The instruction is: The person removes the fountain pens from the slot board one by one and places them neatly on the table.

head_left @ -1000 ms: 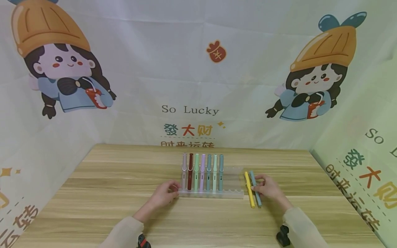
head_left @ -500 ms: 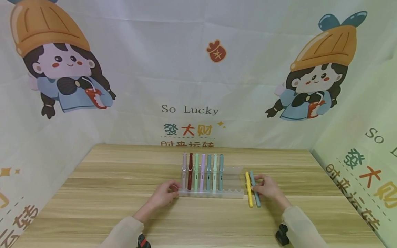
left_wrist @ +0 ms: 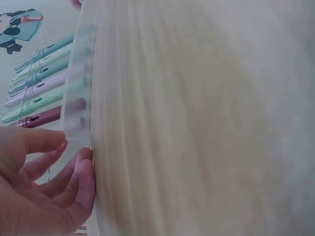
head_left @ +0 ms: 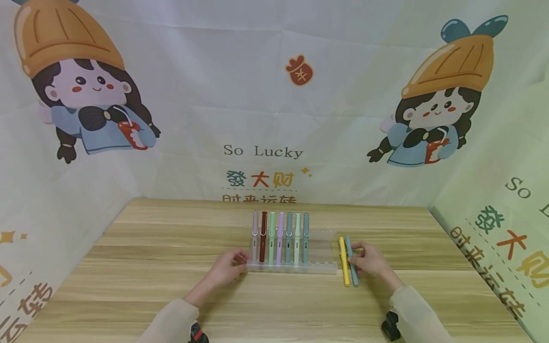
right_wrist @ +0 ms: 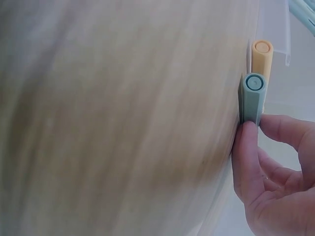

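A clear plastic pen rack [head_left: 291, 268] lies at the middle of the table, bearing a row of capped pens in pinkish grey, dark red [head_left: 263, 238], green, lilac and blue-green. At its left end, my left hand [head_left: 229, 267] holds the corner; the left wrist view has thumb and fingers [left_wrist: 81, 167] bent about that end. To the right of the rack lie a yellow pen [head_left: 344, 262] and a blue-green pen [head_left: 352, 262], side by side and slightly slanted. My right hand [head_left: 371, 259] pinches the blue-green pen between thumb and fingers, as the right wrist view shows.
Empty notches [head_left: 323, 263] run along the rack's right part. The wood-grain table [head_left: 274, 309] extends on all sides. Behind and beside it hangs a pale printed cloth [head_left: 206, 95] with cartoon figures and lettering.
The near ends of the yellow and blue-green pens have shifted slightly left, with the right hand staying on the blue-green one. The left hand and the rack have stayed in place.
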Available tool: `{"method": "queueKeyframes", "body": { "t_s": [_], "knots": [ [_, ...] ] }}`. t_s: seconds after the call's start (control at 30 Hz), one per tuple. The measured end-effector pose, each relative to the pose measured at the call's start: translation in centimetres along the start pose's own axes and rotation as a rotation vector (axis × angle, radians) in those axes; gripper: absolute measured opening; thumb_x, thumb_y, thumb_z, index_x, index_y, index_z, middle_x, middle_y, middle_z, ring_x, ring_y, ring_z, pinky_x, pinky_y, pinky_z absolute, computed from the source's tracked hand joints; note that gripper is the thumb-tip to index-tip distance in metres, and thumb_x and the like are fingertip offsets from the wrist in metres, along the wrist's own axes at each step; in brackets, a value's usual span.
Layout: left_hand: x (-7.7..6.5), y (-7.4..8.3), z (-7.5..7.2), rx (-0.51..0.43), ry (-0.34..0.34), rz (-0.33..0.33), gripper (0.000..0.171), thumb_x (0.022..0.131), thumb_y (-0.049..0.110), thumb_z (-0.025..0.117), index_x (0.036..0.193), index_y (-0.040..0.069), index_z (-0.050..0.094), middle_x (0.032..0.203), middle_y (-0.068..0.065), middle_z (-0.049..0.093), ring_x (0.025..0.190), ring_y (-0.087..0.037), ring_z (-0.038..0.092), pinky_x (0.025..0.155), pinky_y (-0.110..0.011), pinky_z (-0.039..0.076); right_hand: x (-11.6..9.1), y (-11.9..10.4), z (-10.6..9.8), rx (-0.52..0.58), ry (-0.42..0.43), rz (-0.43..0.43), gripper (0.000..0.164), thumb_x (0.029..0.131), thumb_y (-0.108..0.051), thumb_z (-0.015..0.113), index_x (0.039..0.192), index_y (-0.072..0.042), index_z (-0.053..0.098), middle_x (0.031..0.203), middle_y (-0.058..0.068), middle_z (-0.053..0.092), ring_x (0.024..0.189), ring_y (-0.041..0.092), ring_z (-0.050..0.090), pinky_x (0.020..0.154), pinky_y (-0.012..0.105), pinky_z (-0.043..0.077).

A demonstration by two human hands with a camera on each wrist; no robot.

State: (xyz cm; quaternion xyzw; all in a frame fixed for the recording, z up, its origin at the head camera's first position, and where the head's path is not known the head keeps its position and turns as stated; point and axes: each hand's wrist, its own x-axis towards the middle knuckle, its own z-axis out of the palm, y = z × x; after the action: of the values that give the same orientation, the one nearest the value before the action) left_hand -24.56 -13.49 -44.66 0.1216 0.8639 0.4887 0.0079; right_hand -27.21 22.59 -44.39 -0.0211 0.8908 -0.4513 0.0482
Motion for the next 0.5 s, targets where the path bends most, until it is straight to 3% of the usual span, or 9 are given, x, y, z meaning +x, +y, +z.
{"method": "queueKeyframes", "body": {
  "t_s": [0.5],
  "knots": [
    [0.01, -0.23, -0.07, -0.019, -0.015, 0.009, 0.014, 0.079, -0.008, 0.055, 0.092, -0.004, 0.055, 0.082, -0.012, 0.056, 0.067, -0.019, 0.053, 0.050, -0.030, 0.047, 0.10, -0.14, 0.11, 0.014, 0.001, 0.000, 0.038, 0.079, 0.002, 0.058, 0.113, 0.011, 0.045, 0.076, 0.013, 0.052, 0.058, 0.018, 0.055, 0.051, 0.031, 0.050]
  ]
}}
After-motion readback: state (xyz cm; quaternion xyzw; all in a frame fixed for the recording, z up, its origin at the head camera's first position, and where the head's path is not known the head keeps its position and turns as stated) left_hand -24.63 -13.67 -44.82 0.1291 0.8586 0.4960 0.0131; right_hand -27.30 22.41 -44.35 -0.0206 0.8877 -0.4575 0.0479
